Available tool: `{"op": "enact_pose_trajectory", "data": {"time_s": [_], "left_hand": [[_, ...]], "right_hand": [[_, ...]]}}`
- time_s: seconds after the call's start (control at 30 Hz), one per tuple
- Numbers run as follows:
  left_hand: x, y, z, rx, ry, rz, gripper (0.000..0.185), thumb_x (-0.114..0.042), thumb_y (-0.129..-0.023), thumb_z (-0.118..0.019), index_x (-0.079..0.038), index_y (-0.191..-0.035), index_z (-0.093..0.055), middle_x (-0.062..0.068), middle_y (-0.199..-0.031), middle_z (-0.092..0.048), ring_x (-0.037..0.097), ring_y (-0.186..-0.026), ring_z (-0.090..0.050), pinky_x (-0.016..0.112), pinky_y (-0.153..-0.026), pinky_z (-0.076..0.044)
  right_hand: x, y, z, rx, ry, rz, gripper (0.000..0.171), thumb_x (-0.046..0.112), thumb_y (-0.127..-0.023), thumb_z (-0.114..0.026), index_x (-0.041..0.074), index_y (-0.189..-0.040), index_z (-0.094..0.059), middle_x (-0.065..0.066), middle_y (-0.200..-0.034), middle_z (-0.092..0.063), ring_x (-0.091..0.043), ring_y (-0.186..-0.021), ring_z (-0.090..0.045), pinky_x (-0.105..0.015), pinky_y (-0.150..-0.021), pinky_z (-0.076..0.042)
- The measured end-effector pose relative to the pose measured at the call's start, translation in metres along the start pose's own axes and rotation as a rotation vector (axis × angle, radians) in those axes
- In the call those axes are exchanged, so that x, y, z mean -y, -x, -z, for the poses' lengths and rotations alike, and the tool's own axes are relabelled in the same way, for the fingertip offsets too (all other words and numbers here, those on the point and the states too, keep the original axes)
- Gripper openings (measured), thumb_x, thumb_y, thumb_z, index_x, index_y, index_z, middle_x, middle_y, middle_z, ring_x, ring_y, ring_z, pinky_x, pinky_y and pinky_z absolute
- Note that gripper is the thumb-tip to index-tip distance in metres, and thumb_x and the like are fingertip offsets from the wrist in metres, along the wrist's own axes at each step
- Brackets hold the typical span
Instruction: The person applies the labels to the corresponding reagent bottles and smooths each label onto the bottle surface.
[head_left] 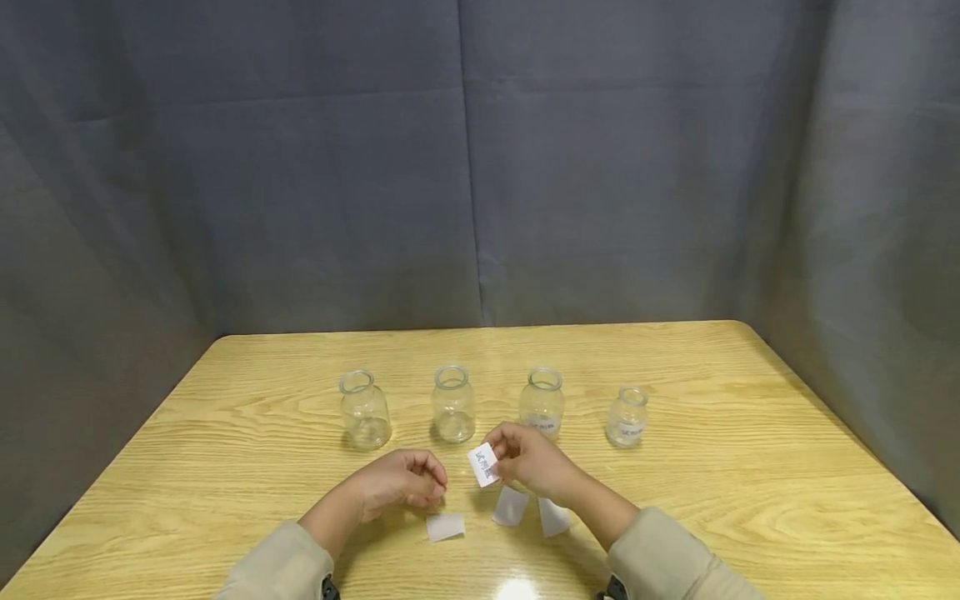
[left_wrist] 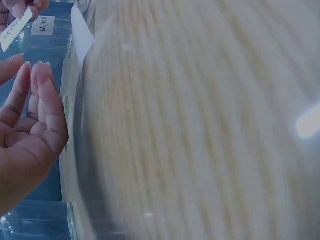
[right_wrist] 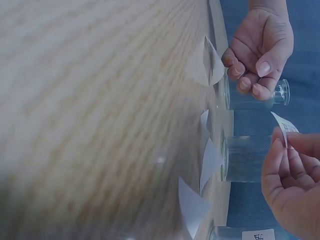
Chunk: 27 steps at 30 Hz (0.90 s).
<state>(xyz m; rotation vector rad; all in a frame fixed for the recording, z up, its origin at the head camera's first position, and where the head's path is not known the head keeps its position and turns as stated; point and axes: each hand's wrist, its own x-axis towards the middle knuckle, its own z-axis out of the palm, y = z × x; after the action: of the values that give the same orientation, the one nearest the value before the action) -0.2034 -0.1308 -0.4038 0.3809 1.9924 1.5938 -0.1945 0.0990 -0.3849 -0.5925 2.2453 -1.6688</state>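
On my feed the right hand (head_left: 531,458) pinches the printed label (head_left: 481,463) near one edge, at that hand's 9 o'clock. The left hand (head_left: 405,482) holds nothing, fingers loosely bent. I judge a light edge grip best, to avoid creasing; left fingertips could support the far edge, with the clear jar (head_left: 454,417) at the label's 11 o'clock left unbumped.

A dark grey curtain (head_left: 337,208) (creased in places) hangs behind and beside a yellowish wood-grain table (head_left: 225,433)
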Motion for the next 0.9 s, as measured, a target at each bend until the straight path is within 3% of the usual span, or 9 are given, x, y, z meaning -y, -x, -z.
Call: {"op": "enact_pose_trajectory", "data": {"time_s": [0.2,0.37,0.67,0.9], "left_hand": [[-0.004,-0.006,-0.002,-0.04,0.028,-0.034,0.022,-0.011,-0.082,-0.061,0.001,-0.098,-0.053,0.003,-0.089,-0.055,0.016,-0.085,-0.057,0.033,-0.083,-0.048],[-0.007,-0.013,-0.009,-0.109,0.079,-0.069,0.025,-0.01,-0.083,-0.062,0.004,-0.102,-0.053,0.003,-0.093,-0.056,0.014,-0.088,-0.056,0.037,-0.09,-0.047],[-0.007,-0.022,-0.017,-0.194,0.145,-0.111,0.01,-0.001,-0.083,-0.06,0.002,-0.091,-0.054,0.0,-0.084,-0.053,0.011,-0.078,-0.054,0.027,-0.078,-0.048],[-0.004,-0.024,-0.014,-0.284,0.174,-0.139,0.01,0.001,-0.082,-0.058,0.005,-0.09,-0.053,0.0,-0.078,-0.054,0.011,-0.075,-0.055,0.023,-0.072,-0.047]], "right_hand": [[0.0,-0.008,-0.002,-0.018,-0.025,0.003,0.026,-0.01,-0.079,-0.056,-0.01,-0.104,-0.05,-0.016,-0.082,-0.057,-0.011,-0.069,-0.051,-0.023,-0.061,-0.045],[-0.002,-0.014,-0.005,-0.021,-0.01,0.013,0.026,-0.01,-0.078,-0.058,-0.009,-0.103,-0.052,-0.012,-0.081,-0.061,-0.01,-0.069,-0.054,-0.023,-0.065,-0.046],[-0.004,-0.019,-0.008,-0.084,0.025,0.013,0.02,-0.007,-0.079,-0.06,-0.008,-0.099,-0.055,-0.01,-0.081,-0.06,-0.01,-0.072,-0.052,-0.021,-0.065,-0.045],[-0.009,-0.027,-0.013,-0.176,-0.043,-0.037,0.015,-0.002,-0.082,-0.061,-0.008,-0.094,-0.055,-0.004,-0.077,-0.055,-0.012,-0.069,-0.051,-0.027,-0.066,-0.047]]}}
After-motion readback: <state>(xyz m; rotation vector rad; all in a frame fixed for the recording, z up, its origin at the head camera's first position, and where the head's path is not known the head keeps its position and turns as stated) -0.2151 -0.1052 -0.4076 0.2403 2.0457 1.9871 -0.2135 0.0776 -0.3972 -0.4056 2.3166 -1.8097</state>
